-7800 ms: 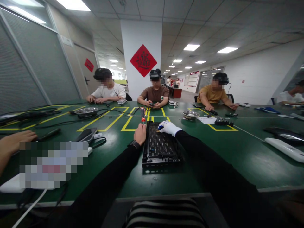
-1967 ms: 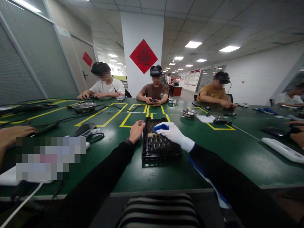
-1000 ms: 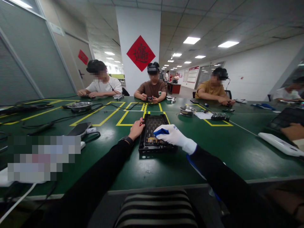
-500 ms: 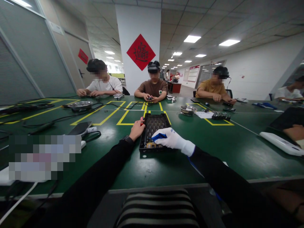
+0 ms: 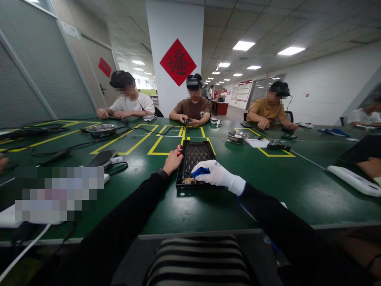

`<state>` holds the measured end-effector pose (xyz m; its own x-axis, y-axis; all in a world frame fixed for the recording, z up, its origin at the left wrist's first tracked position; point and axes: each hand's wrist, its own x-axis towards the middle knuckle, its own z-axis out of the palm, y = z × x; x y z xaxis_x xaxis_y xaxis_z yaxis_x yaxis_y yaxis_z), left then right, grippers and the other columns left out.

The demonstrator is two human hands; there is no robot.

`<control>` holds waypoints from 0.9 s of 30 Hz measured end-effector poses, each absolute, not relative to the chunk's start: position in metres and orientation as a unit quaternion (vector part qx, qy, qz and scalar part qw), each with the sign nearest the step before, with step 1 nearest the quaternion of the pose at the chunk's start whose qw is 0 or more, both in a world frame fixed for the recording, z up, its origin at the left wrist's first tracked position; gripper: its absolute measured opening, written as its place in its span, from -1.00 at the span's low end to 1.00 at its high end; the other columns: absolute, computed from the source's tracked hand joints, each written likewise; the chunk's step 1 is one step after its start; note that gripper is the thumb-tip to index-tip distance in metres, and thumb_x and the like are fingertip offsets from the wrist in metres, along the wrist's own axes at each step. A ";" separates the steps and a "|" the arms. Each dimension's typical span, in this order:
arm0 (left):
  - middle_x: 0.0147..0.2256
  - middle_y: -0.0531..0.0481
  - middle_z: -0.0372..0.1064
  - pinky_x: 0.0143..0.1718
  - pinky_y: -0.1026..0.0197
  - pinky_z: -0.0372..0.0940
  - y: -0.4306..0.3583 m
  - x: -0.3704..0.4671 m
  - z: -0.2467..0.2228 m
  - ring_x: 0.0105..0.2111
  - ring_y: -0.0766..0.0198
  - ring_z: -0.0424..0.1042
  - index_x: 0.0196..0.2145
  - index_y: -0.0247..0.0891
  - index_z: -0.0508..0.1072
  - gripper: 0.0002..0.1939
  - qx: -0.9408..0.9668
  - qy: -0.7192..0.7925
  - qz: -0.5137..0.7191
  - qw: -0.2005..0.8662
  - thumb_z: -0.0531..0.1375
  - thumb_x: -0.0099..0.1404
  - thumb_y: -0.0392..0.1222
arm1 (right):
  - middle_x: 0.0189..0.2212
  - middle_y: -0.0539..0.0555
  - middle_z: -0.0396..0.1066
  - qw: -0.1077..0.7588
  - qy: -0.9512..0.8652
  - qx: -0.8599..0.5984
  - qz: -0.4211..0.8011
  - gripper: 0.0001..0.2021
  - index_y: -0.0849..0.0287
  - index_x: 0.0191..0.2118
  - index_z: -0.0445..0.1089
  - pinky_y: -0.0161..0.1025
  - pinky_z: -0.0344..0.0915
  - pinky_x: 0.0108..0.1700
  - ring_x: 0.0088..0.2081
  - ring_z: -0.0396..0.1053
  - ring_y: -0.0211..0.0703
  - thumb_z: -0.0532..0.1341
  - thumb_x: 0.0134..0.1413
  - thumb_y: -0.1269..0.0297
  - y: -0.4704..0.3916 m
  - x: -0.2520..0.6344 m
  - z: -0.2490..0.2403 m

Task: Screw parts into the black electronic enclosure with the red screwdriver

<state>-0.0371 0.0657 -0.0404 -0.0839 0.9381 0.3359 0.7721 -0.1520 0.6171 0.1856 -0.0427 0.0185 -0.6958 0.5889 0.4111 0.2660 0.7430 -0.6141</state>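
A black rectangular open case (image 5: 196, 149) with a patterned floor lies on the green table in front of me. At its left wall is my bare left hand (image 5: 173, 161), fingers closed on a small red object (image 5: 179, 148) that is mostly hidden. My right hand (image 5: 208, 172), in a white glove with blue fingertips, reaches over the case's right wall. Its fingers are pinched together low inside, just above a yellowish circuit board (image 5: 190, 181) at the near end. Whatever they grip cannot be made out.
Metal bowls (image 5: 237, 136) stand farther back, beside a white paper (image 5: 257, 143) and a cluster of black parts (image 5: 279, 145). To the left lie a phone (image 5: 102, 157), cables and a blurred-out area. A white device (image 5: 353, 180) sits at right. Several people work around the table.
The view has shifted slightly. Both my hands keep nearly the same places at the case. At the far left edge, part of another person's hand has come into view.
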 end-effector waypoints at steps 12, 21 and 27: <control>-0.04 -0.09 0.26 0.02 0.05 0.17 0.067 -0.038 -0.041 -0.02 0.10 0.26 0.03 -0.13 0.30 -0.55 0.668 0.643 0.357 0.114 0.03 0.16 -0.14 | -0.29 0.04 0.47 0.296 -0.894 -0.237 0.240 -0.77 0.21 -0.20 0.44 -0.28 0.30 -0.13 -0.27 0.41 -0.23 0.23 -0.06 0.35 -0.046 0.186 0.022; -0.04 -0.10 0.26 0.01 0.06 0.17 0.067 -0.038 -0.041 -0.03 0.11 0.28 0.04 -0.13 0.29 -0.54 0.665 0.647 0.356 0.113 0.03 0.16 -0.13 | -0.21 0.06 0.46 0.299 -0.922 -0.218 0.118 -0.78 0.14 -0.19 0.46 -0.21 0.22 0.00 -0.14 0.38 -0.17 0.20 0.00 0.34 -0.049 0.186 0.027; -0.05 -0.10 0.26 0.02 0.06 0.17 0.067 -0.038 -0.042 -0.02 0.11 0.27 0.03 -0.14 0.30 -0.55 0.668 0.643 0.358 0.111 0.02 0.16 -0.13 | -0.22 0.06 0.47 0.286 -0.931 -0.205 0.096 -0.78 0.13 -0.18 0.46 -0.21 0.22 -0.01 -0.15 0.39 -0.17 0.20 0.00 0.33 -0.049 0.187 0.027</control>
<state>-0.0383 0.0672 -0.0421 -0.0820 0.9386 0.3352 0.7794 -0.1492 0.6084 0.1870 -0.0491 0.0270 -0.7523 0.4370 0.4930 0.3273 0.8974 -0.2959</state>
